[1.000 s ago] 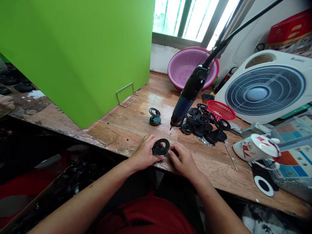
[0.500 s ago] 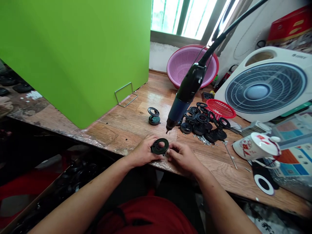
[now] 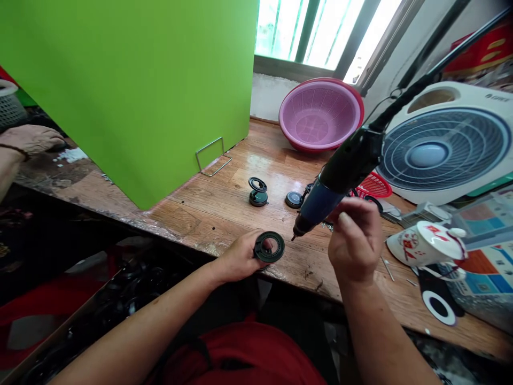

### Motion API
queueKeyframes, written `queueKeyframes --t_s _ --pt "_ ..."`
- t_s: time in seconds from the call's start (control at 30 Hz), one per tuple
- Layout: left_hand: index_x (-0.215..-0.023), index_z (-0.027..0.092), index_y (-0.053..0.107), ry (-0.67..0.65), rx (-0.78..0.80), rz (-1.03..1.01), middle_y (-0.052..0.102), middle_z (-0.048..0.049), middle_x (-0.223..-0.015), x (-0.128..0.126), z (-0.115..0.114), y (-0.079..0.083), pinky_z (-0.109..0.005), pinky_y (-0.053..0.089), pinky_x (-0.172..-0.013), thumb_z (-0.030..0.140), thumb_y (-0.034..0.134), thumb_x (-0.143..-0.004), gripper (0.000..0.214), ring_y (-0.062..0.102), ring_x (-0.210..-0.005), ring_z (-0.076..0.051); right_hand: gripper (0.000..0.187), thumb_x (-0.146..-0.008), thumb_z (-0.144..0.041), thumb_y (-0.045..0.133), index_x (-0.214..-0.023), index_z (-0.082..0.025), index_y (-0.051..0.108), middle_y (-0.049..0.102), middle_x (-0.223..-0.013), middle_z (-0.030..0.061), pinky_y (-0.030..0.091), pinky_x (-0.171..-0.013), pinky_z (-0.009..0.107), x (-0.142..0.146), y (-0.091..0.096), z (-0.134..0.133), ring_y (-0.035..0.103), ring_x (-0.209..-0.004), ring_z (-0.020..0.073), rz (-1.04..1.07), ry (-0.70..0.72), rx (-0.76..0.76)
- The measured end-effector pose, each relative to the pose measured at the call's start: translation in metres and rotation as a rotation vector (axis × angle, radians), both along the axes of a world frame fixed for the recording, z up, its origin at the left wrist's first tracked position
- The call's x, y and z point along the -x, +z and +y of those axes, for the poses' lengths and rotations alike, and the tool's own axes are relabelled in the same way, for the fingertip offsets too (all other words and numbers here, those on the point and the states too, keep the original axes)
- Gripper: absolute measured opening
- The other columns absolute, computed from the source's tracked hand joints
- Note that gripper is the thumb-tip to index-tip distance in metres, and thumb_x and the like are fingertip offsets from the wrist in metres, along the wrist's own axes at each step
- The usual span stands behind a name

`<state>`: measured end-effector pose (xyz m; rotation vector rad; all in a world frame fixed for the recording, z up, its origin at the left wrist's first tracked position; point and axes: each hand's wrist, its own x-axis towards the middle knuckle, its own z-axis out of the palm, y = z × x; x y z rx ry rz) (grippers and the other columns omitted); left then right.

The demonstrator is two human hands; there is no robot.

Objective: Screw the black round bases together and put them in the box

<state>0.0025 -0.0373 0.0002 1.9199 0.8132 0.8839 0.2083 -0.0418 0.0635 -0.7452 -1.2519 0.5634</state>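
My left hand point(image 3: 240, 256) is closed on a black stand with a round ring top point(image 3: 270, 247), held over the table's front edge. To its right, my right hand point(image 3: 356, 240) is at the blue and black electric screwdriver point(image 3: 323, 198), its fingers curled behind the tool's body and partly hidden. The screwdriver hangs tilted, its bit pointing down and left above the tabletop. Another black ring stand point(image 3: 258, 192) sits upright beyond my left hand. A black round base point(image 3: 294, 200) shows beside the screwdriver, which covers most of the pile behind it.
A tall green board point(image 3: 160, 107) with a wire foot point(image 3: 214, 156) stands at left. Pink basins point(image 3: 316, 117), a red basket point(image 3: 374, 185), a fan point(image 3: 428, 152) and a lidded mug point(image 3: 425, 243) line the back and right. Another person's hand point(image 3: 32, 141) is at far left.
My right hand has left the ring stand and moved up and right to the screwdriver. The screwdriver has shifted right and down and tilts more. My left hand keeps the stand.
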Motion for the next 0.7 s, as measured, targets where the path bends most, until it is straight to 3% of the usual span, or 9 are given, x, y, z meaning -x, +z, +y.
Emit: queueKeyframes --t_s 0.03,0.1,0.2,0.27,0.37,0.5,0.7 --pt "-0.087 0.015 0.059 0.024 0.034 -0.03 0.06 -0.0053 -0.09 0.0 -0.005 0.002 -0.028 0.042 -0.079 0.02 0.062 -0.078 0.011 0.054 -0.085 -0.017 0.028 -0.081 -0.033 0.06 -0.108 -0.026 0.058 0.058 -0.102 0.0039 0.049 -0.075 0.033 0.002 0.009 0.006 0.059 -0.09 0.0184 0.007 0.019 0.007" --pt "-0.089 0.015 0.059 0.079 0.161 -0.128 0.061 -0.0055 -0.091 0.0 -0.016 0.006 -0.028 0.042 -0.08 0.021 0.064 -0.077 0.014 0.055 -0.087 -0.017 0.041 -0.08 -0.045 0.059 -0.117 -0.027 0.052 0.057 -0.109 0.0057 0.051 -0.077 0.037 0.004 0.025 0.016 0.059 -0.096 0.0216 -0.05 0.195 0.115" --pt "-0.086 0.015 0.059 0.171 0.459 -0.368 0.063 -0.0056 -0.092 0.0 -0.03 0.012 -0.029 0.044 -0.081 0.024 0.069 -0.074 0.018 0.058 -0.087 -0.018 0.045 -0.078 -0.044 0.063 -0.116 -0.024 0.051 0.06 -0.093 0.0046 0.052 -0.067 0.036 0.009 0.037 0.025 0.061 -0.078 0.0198 -0.101 0.448 0.284" --pt "-0.08 0.015 0.057 0.258 0.678 -0.548 0.064 -0.0046 -0.086 -0.001 -0.036 0.014 -0.029 0.045 -0.077 0.027 0.072 -0.072 0.02 0.06 -0.081 -0.017 0.049 -0.073 -0.036 0.071 -0.116 -0.023 0.051 0.058 -0.083 0.002 0.051 -0.062 0.033 0.017 0.04 0.021 0.059 -0.068 0.017 -0.071 0.514 0.317" --pt "-0.071 0.016 0.053 0.383 0.928 -0.737 0.063 -0.002 -0.072 -0.004 -0.043 0.017 -0.028 0.047 -0.068 0.032 0.074 -0.07 0.026 0.06 -0.069 -0.015 0.05 -0.07 -0.033 0.073 -0.114 -0.025 0.05 0.055 -0.08 0.0006 0.051 -0.061 0.033 0.037 0.041 0.003 0.056 -0.067 0.016 0.02 0.503 0.275" --pt "-0.07 0.014 0.059 0.477 1.021 -0.795 0.063 -0.0019 -0.067 -0.008 -0.052 0.025 -0.025 0.046 -0.062 0.034 0.075 -0.067 0.026 0.059 -0.062 -0.013 0.041 -0.076 -0.039 0.067 -0.112 -0.029 0.05 0.048 -0.076 -0.0001 0.05 -0.06 0.034 0.063 0.044 -0.031 0.051 -0.066 0.0162 0.092 0.413 0.154" --pt "-0.071 0.015 0.065 0.557 1.046 -0.837 0.062 0.0002 -0.061 -0.014 -0.061 0.034 -0.025 0.047 -0.064 0.031 0.077 -0.064 0.022 0.057 -0.059 -0.012 0.036 -0.079 -0.031 0.064 -0.111 -0.028 0.047 0.05 -0.076 0.0 0.049 -0.062 0.035 0.073 0.042 -0.049 0.052 -0.066 0.0159 0.09 0.497 0.093"
